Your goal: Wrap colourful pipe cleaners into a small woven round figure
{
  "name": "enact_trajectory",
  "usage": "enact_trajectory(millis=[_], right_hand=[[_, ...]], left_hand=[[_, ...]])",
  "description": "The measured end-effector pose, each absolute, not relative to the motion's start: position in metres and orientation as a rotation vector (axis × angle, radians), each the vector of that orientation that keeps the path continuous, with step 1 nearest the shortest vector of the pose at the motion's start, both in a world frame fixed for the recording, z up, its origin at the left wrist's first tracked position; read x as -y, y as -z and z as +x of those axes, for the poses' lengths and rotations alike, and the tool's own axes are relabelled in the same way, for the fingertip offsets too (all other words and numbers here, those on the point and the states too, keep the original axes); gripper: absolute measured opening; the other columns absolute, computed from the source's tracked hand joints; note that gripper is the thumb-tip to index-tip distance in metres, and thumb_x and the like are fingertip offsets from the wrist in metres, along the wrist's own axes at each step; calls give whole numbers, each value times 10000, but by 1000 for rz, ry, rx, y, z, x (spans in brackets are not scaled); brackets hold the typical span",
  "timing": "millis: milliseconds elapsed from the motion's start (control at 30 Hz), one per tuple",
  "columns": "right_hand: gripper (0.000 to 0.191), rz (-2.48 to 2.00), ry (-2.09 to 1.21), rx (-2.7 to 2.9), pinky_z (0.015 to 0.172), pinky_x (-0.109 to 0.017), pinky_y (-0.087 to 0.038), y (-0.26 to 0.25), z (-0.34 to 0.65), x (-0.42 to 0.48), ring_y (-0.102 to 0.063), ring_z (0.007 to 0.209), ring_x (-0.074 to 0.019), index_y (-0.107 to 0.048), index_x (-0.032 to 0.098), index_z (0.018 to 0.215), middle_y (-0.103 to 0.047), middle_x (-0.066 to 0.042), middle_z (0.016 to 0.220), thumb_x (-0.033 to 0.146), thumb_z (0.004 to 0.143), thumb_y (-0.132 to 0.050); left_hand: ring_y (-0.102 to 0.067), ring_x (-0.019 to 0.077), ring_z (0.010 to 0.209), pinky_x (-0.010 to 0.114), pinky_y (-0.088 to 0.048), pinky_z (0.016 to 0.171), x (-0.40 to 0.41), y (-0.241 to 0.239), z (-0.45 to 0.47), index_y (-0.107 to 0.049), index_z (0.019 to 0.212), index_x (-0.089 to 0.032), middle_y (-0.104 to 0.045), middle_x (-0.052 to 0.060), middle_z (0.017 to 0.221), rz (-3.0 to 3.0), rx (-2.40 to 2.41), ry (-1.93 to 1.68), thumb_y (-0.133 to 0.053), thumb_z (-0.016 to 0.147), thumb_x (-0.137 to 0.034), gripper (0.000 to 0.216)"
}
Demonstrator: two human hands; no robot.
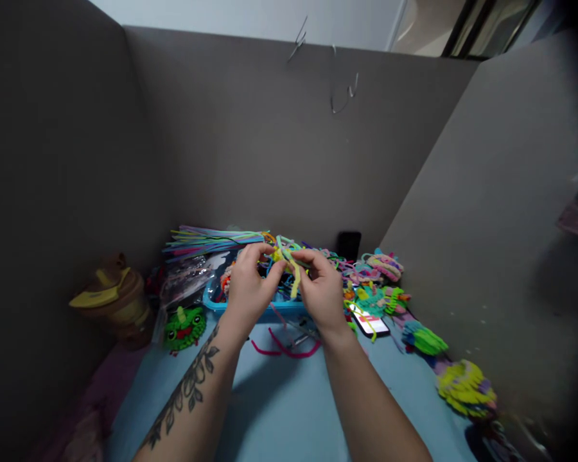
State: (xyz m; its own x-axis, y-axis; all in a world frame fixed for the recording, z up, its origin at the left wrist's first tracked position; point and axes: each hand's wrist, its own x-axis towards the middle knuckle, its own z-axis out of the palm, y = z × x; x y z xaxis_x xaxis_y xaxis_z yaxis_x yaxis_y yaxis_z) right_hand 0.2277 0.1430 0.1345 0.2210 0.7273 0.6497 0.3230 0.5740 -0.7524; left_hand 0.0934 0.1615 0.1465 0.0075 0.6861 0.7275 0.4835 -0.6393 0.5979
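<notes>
Both hands are raised over the near side of a blue tray point(216, 307), fingertips nearly meeting. My left hand point(253, 279) pinches a yellow pipe cleaner point(296, 282) from the left side. On the other side, my right hand point(322, 285) has thumb and forefinger closed on the same yellow piece, one end of which hangs down between the hands. A pale green pipe cleaner point(282, 242) loops up just above the fingers. How the strands join is hidden by my fingertips. Below the hands, a magenta pipe cleaner point(298, 354) lies bent on the blue tablecloth point(289, 410).
A bundle of pastel pipe cleaners point(212, 239) lies behind the tray. A green fuzzy figure point(185, 327) sits at left, near a brown-and-yellow pot point(120, 298). At right are a lit phone point(370, 321) and several fuzzy pieces, including a yellow one point(465, 388). Grey partitions point(279, 141) enclose the table.
</notes>
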Motion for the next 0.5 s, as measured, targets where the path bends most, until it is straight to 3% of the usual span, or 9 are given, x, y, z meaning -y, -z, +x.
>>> enact_trajectory(millis=[233,500], right_hand=[[154,-983,-227,1423,823,-311,-511,-135,225,-140,-643,885,-174,-646,222,912,-695,-30,920,147,827,-543],[136,-935,-144,1496,770,-294,-512,-130,221,-142,-644,824,-164,-643,219,898,-696,-18,876,147,829,-551]], left_hand=[[-608,150,739,251,-473,625,-163,-149,93,-615,859,-184,-657,29,841,1864,-1174,-1617,-638,774,-238,104],[-572,125,649,229,-447,608,-169,-146,92,-635,796,-153,-642,7,731,1629,-1207,-1508,-609,704,-196,105]])
